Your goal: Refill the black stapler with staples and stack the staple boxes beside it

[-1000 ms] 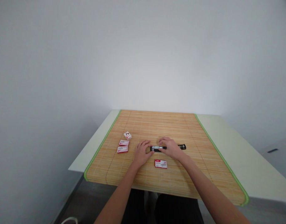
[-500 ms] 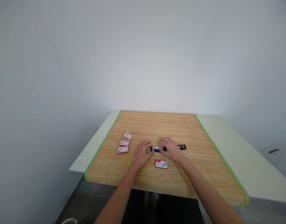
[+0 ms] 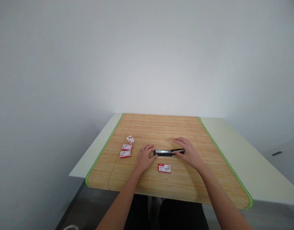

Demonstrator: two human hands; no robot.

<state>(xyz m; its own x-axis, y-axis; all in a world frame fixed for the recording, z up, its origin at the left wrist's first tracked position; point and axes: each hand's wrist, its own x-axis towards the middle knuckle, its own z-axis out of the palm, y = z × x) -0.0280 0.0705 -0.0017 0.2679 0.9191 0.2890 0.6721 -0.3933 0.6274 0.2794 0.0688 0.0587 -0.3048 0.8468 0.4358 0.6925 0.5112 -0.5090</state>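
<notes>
A black and silver stapler (image 3: pixel 166 153) lies opened out lengthwise in the middle of a bamboo mat (image 3: pixel 161 131). My left hand (image 3: pixel 145 158) rests on the mat with its fingers curled against the stapler's left end. My right hand (image 3: pixel 189 153) is at the stapler's right end, thumb and fingers closed on the black arm, which is tilted slightly up. A small red and white staple box (image 3: pixel 164 168) lies just in front of the stapler, between my wrists.
Three more small red and white boxes lie at the left of the mat: one (image 3: pixel 130 139) further back, two flat ones (image 3: pixel 126 147) (image 3: pixel 125 154) nearer. The mat has green edging and covers a pale table (image 3: pixel 238 150) against a white wall.
My right hand has slid from the middle of the stapler to its right end, and the black arm there has lifted a little. My left hand has stayed at the left end.
</notes>
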